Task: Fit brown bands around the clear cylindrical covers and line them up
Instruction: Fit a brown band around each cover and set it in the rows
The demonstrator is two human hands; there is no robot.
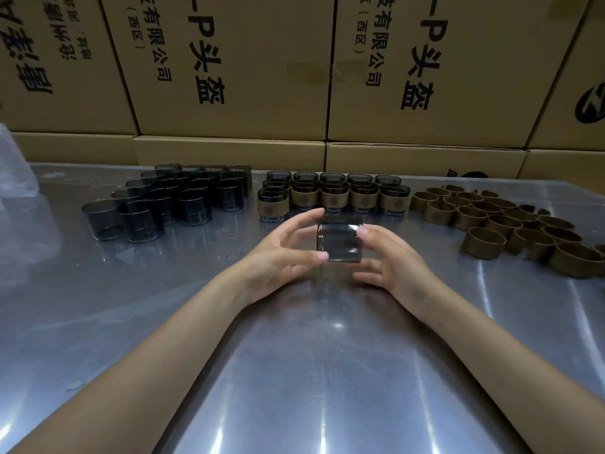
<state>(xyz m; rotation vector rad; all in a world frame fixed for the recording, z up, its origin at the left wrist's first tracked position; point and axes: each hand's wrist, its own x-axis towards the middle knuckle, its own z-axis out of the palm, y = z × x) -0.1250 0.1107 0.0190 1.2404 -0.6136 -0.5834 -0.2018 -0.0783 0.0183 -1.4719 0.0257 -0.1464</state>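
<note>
Colours on the bench — mostly grey, smoke and tan.

Table [294, 371] is silvery grey metal with white glare streaks. Bare covers [170, 201] at left are smoky dark and see-through; the held cover [340, 242] is the same tint with a bright reflection. Banded covers [334, 194] are dark smoke above, each wrapped in a tan-brown band carrying a faint darker round emblem. Loose bands [510, 227] at right — olive-brown. Cardboard boxes [262, 67] behind are tan with black printed characters. Whitish translucent plastic [13, 165] at far left.
</note>
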